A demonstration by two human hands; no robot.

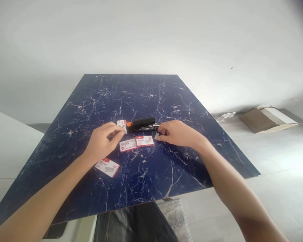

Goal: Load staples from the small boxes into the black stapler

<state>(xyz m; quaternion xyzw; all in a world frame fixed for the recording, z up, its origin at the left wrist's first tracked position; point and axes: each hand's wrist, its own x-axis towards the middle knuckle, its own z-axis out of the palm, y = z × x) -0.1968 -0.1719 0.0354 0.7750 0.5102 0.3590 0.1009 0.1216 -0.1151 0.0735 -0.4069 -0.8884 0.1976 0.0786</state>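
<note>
Forearms (pixel 226 178) converge, right grip (pixel 176 132) curled at a stapler (pixel 142 121).

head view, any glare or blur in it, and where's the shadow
Head view: glare washes out the floor at far right; head view: small print on the cards looks soft; head view: a dark patch, shadow or reflection, lies on the table beside the right forearm.

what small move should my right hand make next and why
I'd probably ease the right hand toward the metal rail of the black stapler: it seems to pinch a small grey piece close by, and the rail looks exposed. What the piece is, I can't be sure.
</note>
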